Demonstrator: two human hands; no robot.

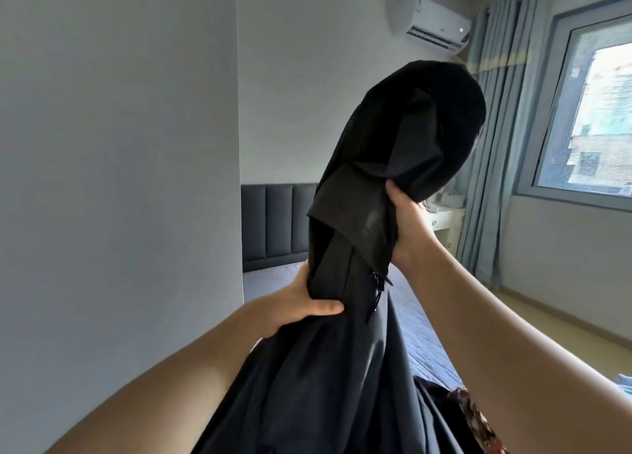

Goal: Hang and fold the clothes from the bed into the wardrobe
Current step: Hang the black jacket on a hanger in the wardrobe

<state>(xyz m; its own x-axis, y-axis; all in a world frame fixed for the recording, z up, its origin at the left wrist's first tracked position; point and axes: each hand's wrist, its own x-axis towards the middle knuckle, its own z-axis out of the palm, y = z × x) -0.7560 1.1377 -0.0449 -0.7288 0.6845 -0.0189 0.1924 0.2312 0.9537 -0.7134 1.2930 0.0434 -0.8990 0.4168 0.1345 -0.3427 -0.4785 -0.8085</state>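
At centre-left the left hand (301, 303) wraps its fingers (325, 306) round the bunched middle of the black garment (393, 139), held up mid-frame over the bed (424, 327). It looks soft, limp and light, likely to slump wherever unsupported. Just right and higher, the right hand (408, 221) grips a folded edge; a seam seems the surest hold.

Looks like a home bedroom: bed (421, 321) with padded headboard (273, 224), wall air conditioner (431, 23), pale blue curtains (492, 146) beside a window (595, 111).
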